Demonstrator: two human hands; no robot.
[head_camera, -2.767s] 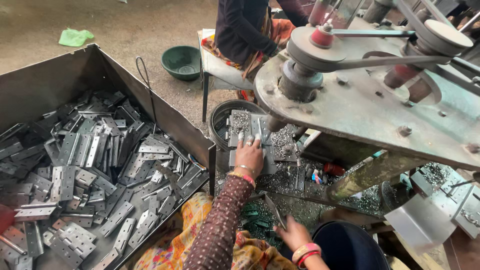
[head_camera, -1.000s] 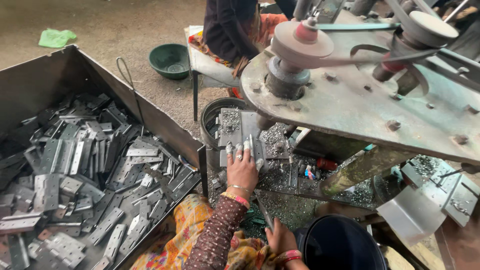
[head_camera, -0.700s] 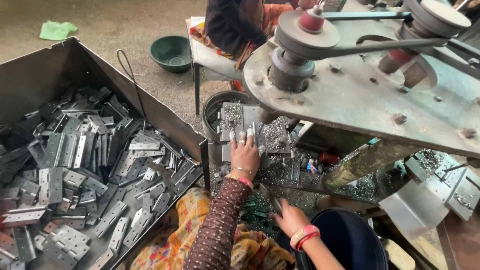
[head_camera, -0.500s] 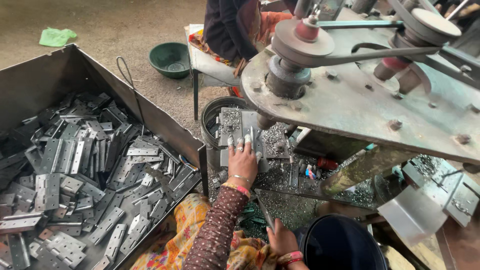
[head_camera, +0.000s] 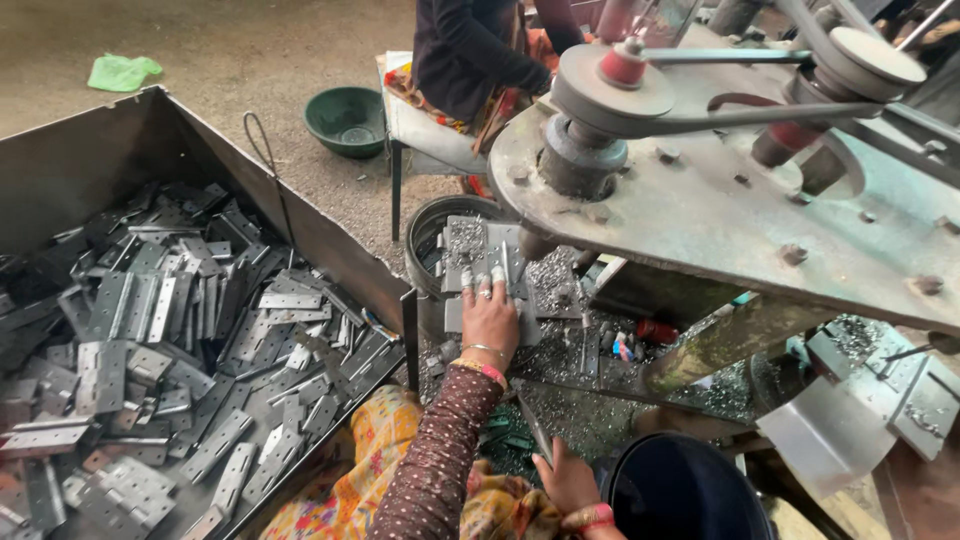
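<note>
Left hand (head_camera: 490, 318): laid flat, fingers spread, pressing a grey metal plate (head_camera: 478, 262) onto the work bed (head_camera: 560, 355) beneath the drill spindle (head_camera: 578, 160); plate sits at the bed's near-left edge, with metal shavings (head_camera: 548, 272) just beside it

Right hand (head_camera: 568, 482): low, beside the dark bucket (head_camera: 680, 490) rim, fingers loosely open; whether it holds anything cannot be told

Steel bin (head_camera: 150, 150): left of the machine, heaped with grey hinges (head_camera: 180, 340)

Belt pulleys (head_camera: 615, 80): on the machine's top plate

Round tub (head_camera: 440, 215): behind the bed's far-left corner

Green bowl (head_camera: 345, 120) and green cloth (head_camera: 122, 72): on the floor beyond

Another person (head_camera: 460, 50): seated on a stool (head_camera: 415, 125) behind the machine
</note>
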